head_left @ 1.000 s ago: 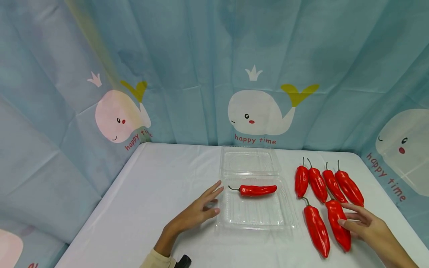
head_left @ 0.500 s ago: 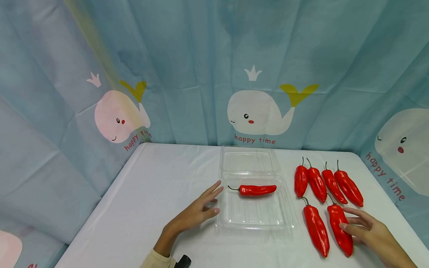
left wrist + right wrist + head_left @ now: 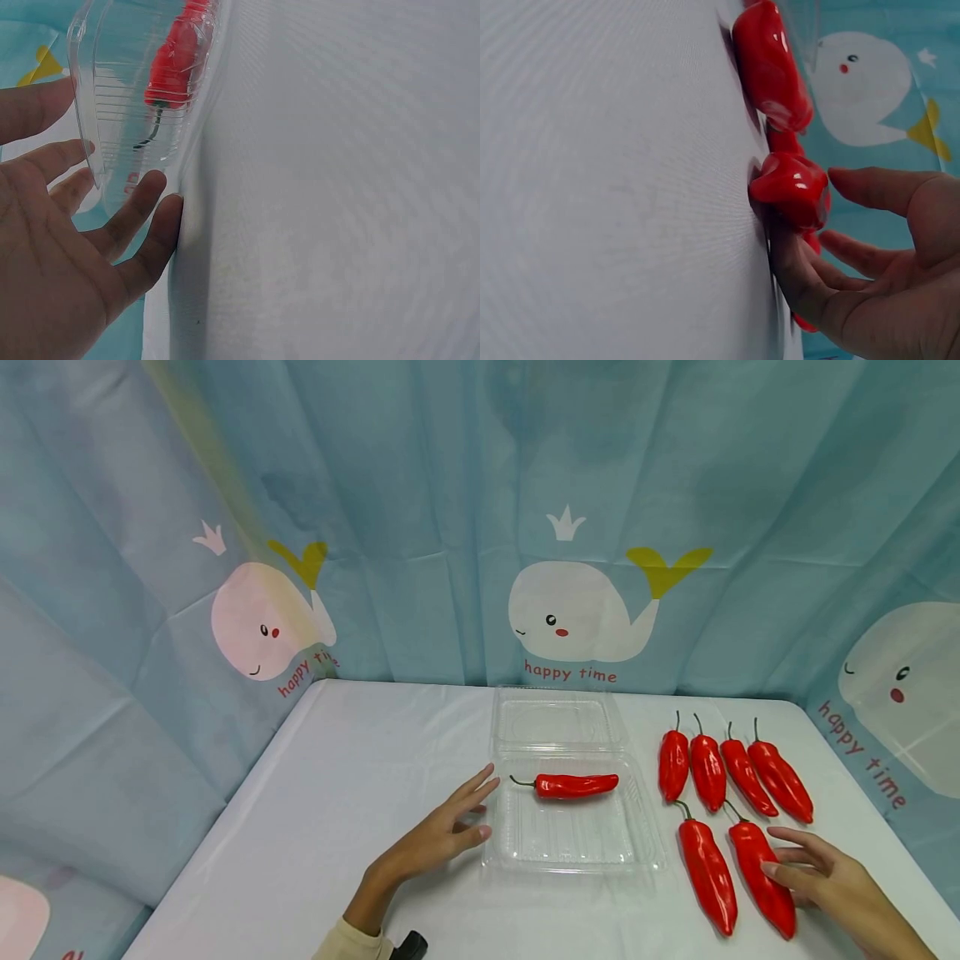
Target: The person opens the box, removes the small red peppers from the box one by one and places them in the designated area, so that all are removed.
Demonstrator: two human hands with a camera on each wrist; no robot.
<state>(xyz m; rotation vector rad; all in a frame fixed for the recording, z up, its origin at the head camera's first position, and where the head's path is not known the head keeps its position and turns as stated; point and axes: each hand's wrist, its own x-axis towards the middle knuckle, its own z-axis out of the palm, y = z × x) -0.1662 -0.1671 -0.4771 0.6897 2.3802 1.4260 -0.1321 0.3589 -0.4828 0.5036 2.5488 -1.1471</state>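
My right hand (image 3: 821, 867) is at the near right pepper (image 3: 761, 877), a long glossy red one with a dark stem. Its thumb lies over the pepper's edge and the other fingers curl along the far side. In the right wrist view, thumb and fingers flank the blunt end of this pepper (image 3: 795, 187), low over the tabletop. A clear plastic clamshell box (image 3: 570, 852) stands with its lid laid back; one red pepper (image 3: 576, 786) lies crosswise inside. My left hand (image 3: 442, 832) holds relaxed, spread fingers at the box's left rim, seen also in the left wrist view.
Another red pepper (image 3: 708, 877) lies just left of the right hand's one. Behind them several red peppers (image 3: 708, 772) form a row, stems pointing back. The table (image 3: 360, 760) has a white cover, and a blue whale-print curtain (image 3: 420, 527) hangs behind it.
The right hand's pepper has shifted toward the near edge and turned, its stem swinging left and its tip right. One pepper behind has turned slightly. The left hand has stayed still.
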